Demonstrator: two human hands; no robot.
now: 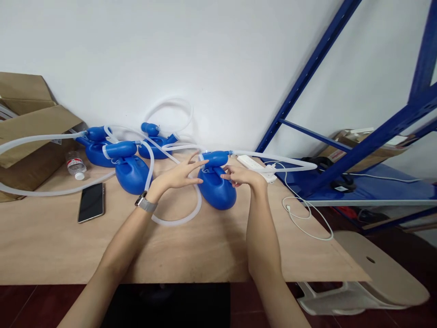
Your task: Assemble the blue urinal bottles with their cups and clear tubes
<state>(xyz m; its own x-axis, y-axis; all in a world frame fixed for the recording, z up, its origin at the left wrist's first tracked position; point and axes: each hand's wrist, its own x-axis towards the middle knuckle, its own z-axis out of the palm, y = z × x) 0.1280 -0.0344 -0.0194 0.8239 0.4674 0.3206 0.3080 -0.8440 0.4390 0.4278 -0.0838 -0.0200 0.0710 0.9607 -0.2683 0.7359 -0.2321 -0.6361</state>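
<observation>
A blue plastic urinal bottle (220, 193) lies on the wooden table in front of me, its cap end joined to a white hose (273, 157). My left hand (179, 175) is at the bottle's left, fingers spread apart, the fingertips close to the blue neck piece (217, 159). I cannot tell whether they touch it. On the other side, my right hand (241, 175) has its fingers curled against the bottle's handle, index finger stretched along it. Part of the handle is hidden by these fingers. Another white hose (182, 222) loops under my left hand.
Several similar bottles, one a blue bottle (131, 175), stand at left with hoses. Nearby are a phone (91, 202), a clear water bottle (75, 164) and a cardboard box (20, 168). A power strip (256, 166), a cable (309, 214), blue shelving (341, 150) and a stool (382, 269) are right.
</observation>
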